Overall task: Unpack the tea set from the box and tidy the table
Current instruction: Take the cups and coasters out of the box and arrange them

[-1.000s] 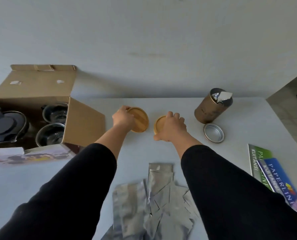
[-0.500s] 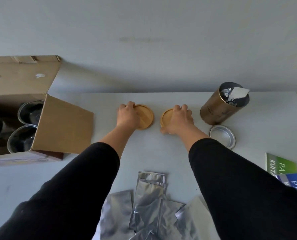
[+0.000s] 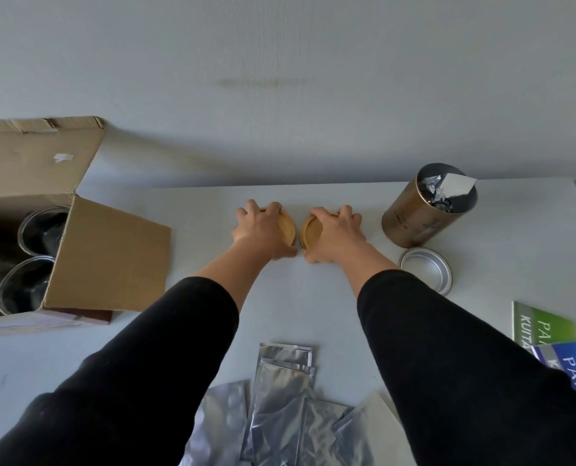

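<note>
Near the middle of the frame, two round wooden coasters lie side by side on the white desk (image 3: 313, 307), close to its far edge. The left hand (image 3: 263, 230) lies over the left coaster (image 3: 288, 227), its fingers curled around the far rim and the thumb at the near edge. The right hand (image 3: 335, 235) grips the right coaster (image 3: 311, 228) the same way, fingers over the far rim and thumb at the near side. The two coasters sit just beside each other, almost touching. Both arms wear black sleeves.

At the left of the frame, an open cardboard box (image 3: 111, 257) stands with its flaps up; two glass cups (image 3: 27, 264) sit inside it, one behind the other. To the right of the hands, a gold tin (image 3: 417, 220) stands open with silver packets showing in its mouth. Its silver lid (image 3: 426, 274) lies upturned on the desk just in front of it. Silver foil pouches (image 3: 279, 398) are scattered at the bottom centre, between the arms. At the lower right edge lie a green booklet (image 3: 545, 327) and a blue booklet (image 3: 575, 368), overlapping.
</note>
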